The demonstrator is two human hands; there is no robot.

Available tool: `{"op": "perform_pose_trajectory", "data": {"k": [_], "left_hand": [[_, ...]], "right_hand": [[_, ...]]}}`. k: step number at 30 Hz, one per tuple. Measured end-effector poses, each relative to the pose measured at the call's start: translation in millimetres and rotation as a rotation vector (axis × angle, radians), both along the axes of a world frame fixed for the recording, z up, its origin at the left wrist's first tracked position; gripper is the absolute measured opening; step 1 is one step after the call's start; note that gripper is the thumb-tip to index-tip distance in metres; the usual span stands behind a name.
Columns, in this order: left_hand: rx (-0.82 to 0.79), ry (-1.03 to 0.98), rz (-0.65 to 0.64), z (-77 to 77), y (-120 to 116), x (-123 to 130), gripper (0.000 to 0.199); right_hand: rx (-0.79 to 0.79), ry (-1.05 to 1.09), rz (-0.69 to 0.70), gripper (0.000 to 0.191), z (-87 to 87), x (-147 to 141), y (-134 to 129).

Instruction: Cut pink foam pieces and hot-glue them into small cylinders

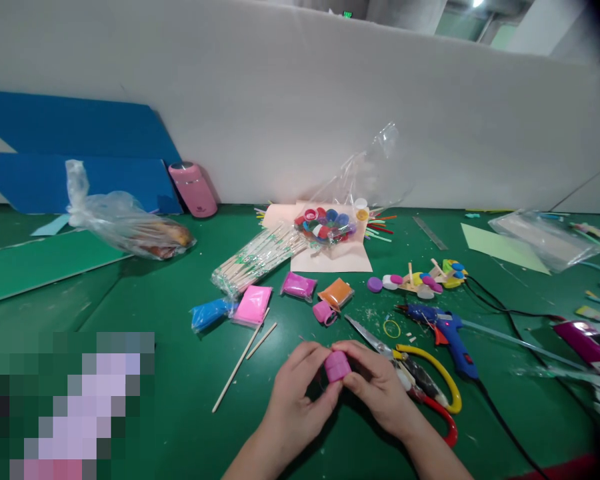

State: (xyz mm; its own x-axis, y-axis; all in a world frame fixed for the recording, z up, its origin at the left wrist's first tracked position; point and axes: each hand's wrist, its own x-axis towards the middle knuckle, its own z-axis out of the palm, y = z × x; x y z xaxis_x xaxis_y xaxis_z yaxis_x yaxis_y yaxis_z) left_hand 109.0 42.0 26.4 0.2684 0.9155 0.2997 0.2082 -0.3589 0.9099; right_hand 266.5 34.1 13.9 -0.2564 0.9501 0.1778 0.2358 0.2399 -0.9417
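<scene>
My left hand (305, 383) and my right hand (375, 380) come together at the front of the green table, fingertips closed around a small pink bottle cap (337, 367). A seam runs across this cap, and I cannot tell whether it is one piece or two joined. Just beyond my hands lies another pink cap (325, 312), against an orange clay packet (336, 293). Scissors (375, 337) with yellow and red handles rest beside my right hand, their handles partly behind it. Two wooden sticks (240, 367) lie left of my left hand.
A blue glue gun (445, 327) with a trailing cord lies right. Farther back are joined colourful caps (420, 283), bagged sticks (260, 257), a bag of bottle caps (325, 223) and a pink flask (193, 190). Pink (253, 305) and blue clay packets (210, 313) sit left. Pixelation hides the lower left.
</scene>
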Motion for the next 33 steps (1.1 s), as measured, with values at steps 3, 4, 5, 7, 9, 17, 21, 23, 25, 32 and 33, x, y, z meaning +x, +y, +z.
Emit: {"op": "perform_pose_trajectory", "data": {"k": [3, 4, 5, 7, 9, 17, 21, 23, 25, 32, 33], "left_hand": [[0.008, 0.009, 0.008, -0.8, 0.6, 0.3, 0.023], [0.012, 0.013, 0.01, -1.4, 0.8, 0.3, 0.023], [0.016, 0.02, 0.013, -2.1, 1.1, 0.3, 0.024], [0.026, 0.035, 0.022, -3.4, 1.6, 0.1, 0.026], [0.037, 0.044, 0.032, -4.1, 1.8, 0.0, 0.026], [0.074, 0.052, 0.04, -2.5, 0.3, 0.6, 0.028], [0.102, 0.068, 0.051, -1.7, 0.7, 0.4, 0.024], [0.112, 0.08, 0.048, -0.9, 1.0, 0.1, 0.021], [0.113, 0.09, 0.039, 0.2, 1.2, -0.1, 0.019], [0.108, 0.098, 0.045, 1.6, 0.2, -0.8, 0.018], [0.104, 0.1, 0.044, 1.4, 0.0, -1.0, 0.018]], "right_hand": [[-0.005, 0.008, -0.005, 0.026, 1.3, -0.9, -0.3], [-0.007, 0.012, -0.008, 0.026, 1.9, -1.2, -0.2], [-0.011, 0.017, -0.01, 0.027, 2.4, -1.4, -0.1], [-0.019, 0.031, -0.017, 0.028, 3.4, -1.7, 0.1], [-0.03, 0.049, -0.023, 0.03, 3.7, -1.6, 0.0], [-0.074, 0.116, -0.023, 0.035, 1.1, -1.4, -3.1], [-0.072, 0.12, -0.026, 0.032, 2.2, -2.2, -2.5], [-0.071, 0.121, -0.026, 0.031, 3.0, -2.6, -2.1], [-0.069, 0.123, -0.026, 0.03, 3.4, -3.0, -1.8], [-0.065, 0.139, -0.03, 0.03, 1.7, -2.5, -1.7], [-0.066, 0.142, -0.03, 0.03, 1.2, -2.3, -2.0]]}}
